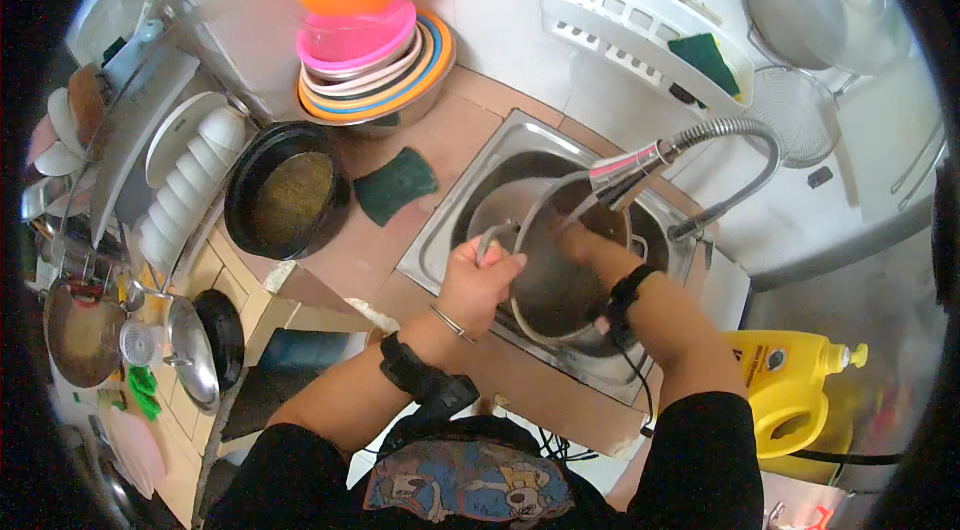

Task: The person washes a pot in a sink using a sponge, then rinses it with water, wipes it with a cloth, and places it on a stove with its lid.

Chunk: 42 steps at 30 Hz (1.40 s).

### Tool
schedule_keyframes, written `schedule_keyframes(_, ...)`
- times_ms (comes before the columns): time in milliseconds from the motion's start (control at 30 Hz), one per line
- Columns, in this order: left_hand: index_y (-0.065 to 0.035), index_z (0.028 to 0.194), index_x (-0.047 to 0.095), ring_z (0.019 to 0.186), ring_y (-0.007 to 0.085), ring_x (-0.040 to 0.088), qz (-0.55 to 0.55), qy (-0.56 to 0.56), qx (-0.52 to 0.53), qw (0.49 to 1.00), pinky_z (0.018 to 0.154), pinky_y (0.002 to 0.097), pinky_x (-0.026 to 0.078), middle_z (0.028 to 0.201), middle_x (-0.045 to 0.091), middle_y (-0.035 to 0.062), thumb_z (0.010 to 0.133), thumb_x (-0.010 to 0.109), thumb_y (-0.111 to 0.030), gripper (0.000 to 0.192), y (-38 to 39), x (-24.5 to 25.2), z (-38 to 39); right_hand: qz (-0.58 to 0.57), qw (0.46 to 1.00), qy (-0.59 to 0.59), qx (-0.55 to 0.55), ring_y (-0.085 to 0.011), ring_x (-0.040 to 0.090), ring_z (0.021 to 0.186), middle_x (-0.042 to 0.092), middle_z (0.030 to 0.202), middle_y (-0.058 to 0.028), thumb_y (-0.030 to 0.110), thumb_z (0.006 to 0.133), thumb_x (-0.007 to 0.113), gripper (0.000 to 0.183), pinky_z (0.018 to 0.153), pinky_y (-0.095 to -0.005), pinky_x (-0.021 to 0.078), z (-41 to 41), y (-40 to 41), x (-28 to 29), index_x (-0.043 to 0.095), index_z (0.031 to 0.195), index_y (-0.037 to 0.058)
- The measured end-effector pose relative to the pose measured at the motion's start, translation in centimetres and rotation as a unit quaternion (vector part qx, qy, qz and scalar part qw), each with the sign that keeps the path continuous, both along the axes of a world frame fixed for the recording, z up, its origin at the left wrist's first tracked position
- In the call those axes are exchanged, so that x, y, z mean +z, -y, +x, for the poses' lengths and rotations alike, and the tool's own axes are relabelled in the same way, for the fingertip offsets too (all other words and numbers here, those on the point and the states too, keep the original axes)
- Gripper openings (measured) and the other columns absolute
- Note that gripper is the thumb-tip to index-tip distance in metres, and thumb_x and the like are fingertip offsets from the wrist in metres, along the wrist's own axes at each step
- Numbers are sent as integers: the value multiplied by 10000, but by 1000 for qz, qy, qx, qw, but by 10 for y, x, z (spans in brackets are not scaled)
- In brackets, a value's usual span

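A large metal pot (pixel 555 297) sits tilted in the stainless steel sink (pixel 431 245), its opening towards me. My left hand (pixel 480 279) grips the pot's looped side handle (pixel 496 231). Inside the pot is my right hand (pixel 581 241); its fingers are blurred and partly hidden, so whether it holds anything does not show. Above the pot hangs the spray head (pixel 626 166) of a spring-neck faucet (pixel 731 129), with water running from it into the pot. Part of another round metal vessel (pixel 495 204) shows in the sink behind the pot.
Left of the sink lie a green scouring pad (pixel 395 186) and a black pan (pixel 289 192). Stacked colourful basins (pixel 375 80) stand by the wall. A white wall rack (pixel 645 35) holds a sponge (pixel 705 65). At the right stands a yellow detergent jug (pixel 787 387); white bowls (pixel 187 177) stand left.
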<state>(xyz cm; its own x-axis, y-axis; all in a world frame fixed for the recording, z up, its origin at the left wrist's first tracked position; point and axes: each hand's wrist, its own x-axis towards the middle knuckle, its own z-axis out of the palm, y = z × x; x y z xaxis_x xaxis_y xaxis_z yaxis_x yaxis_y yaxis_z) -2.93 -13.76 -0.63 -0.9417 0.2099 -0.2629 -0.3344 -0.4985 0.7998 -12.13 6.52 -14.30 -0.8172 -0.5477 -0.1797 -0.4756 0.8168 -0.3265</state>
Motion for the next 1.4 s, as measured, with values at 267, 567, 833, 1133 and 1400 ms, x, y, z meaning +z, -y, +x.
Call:
schedule_keyframes(267,-155,559,289,368,37,267,19,21,24,999,328,191,192,495,345,-59,702,551,14,344,1,2,-7,-473,574,501,-443,-170,518,769,554,831,-57,234,801,418,186,708,-307,425,72,104,96,513,870,90)
schedule_keyframes(567,-157,549,293,374,25,257,28,41,43,998,334,184,172,487,337,-67,683,546,34,344,6,-2,-11,-774,386,104,-492,-191,472,793,486,799,-62,216,798,426,165,701,-313,382,52,-7,103,491,850,73)
schedule_keyframes(833,-161,540,280,385,26,251,2,8,45,999,341,189,165,499,340,-65,685,544,33,358,-4,-5,-7,-692,346,-196,-603,-181,508,740,502,775,-82,174,781,430,195,569,-275,412,90,-142,33,486,871,11)
schedule_keyframes(1133,-163,556,271,366,38,261,-29,-28,77,996,320,188,178,481,315,-57,694,528,55,365,0,-7,-7,-793,190,-170,-554,-245,445,926,441,959,-140,207,804,390,322,759,-332,359,90,-115,83,392,1010,-42)
schedule_keyframes(1400,-142,569,283,420,27,303,-72,-60,46,995,365,183,231,519,356,-59,700,543,26,337,-2,16,-5,-787,253,-166,-538,-255,342,1061,357,1129,-156,267,815,383,460,924,-371,243,63,-124,121,293,1135,-50)
